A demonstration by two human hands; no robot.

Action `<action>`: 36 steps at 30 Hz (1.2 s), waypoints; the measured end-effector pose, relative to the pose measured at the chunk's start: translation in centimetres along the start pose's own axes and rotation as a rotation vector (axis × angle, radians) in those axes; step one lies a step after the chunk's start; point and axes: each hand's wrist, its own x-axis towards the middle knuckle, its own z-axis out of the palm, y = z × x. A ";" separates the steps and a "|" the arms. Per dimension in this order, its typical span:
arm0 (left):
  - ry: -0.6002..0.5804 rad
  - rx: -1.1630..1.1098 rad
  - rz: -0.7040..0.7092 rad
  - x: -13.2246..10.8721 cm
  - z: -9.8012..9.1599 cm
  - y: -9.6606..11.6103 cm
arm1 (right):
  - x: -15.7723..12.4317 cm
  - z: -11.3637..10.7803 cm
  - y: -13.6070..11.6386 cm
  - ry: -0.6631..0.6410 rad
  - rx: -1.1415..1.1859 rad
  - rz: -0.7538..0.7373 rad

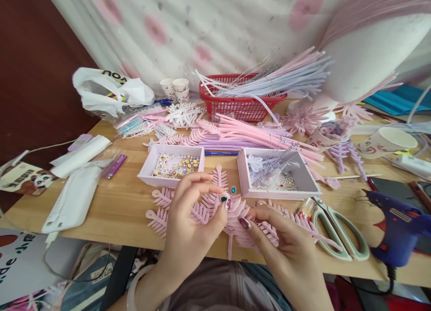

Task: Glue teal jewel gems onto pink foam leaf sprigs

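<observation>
In front of me lies a pink pipe-cleaner piece with several feathery leaf branches spreading across the table edge. My left hand is over its left side, thumb and forefinger pinched around a small dark teal gem with a pale rim. Just beyond those fingertips, a second teal gem shows near the piece's top. My right hand grips the pink piece on its right side between thumb and fingers. The fingertips hide part of its middle.
Two white boxes hold beads: a left box and a right box. Scissors and a blue glue gun lie at right. Behind are pink pipe cleaners, a red basket, paper cups and a power bank.
</observation>
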 end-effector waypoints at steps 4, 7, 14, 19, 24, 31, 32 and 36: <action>0.001 -0.032 -0.013 -0.2 0.0 0.1 | -0.1 0.1 0.1 0.003 -0.010 -0.024; 0.006 -0.031 -0.006 -0.4 0.0 0.2 | -0.2 0.1 0.0 0.008 -0.010 -0.036; 0.020 -0.016 0.001 -0.4 0.1 0.3 | -0.4 -0.1 0.3 0.004 -0.077 -0.079; 0.033 -0.038 0.003 -0.5 0.1 0.2 | -0.4 -0.1 0.4 -0.001 -0.143 -0.129; 0.040 -0.051 -0.012 -0.5 0.1 0.1 | -0.3 0.1 0.2 0.015 -0.184 -0.185; 0.030 -0.095 -0.065 -0.5 0.1 -0.2 | -0.4 0.1 0.2 0.013 -0.226 -0.237; 0.028 -0.102 -0.072 -0.5 0.1 -0.2 | -0.4 0.1 0.2 0.020 -0.231 -0.243; 0.019 -0.117 -0.084 -0.3 0.1 -0.4 | -0.2 0.2 0.0 0.020 -0.211 -0.226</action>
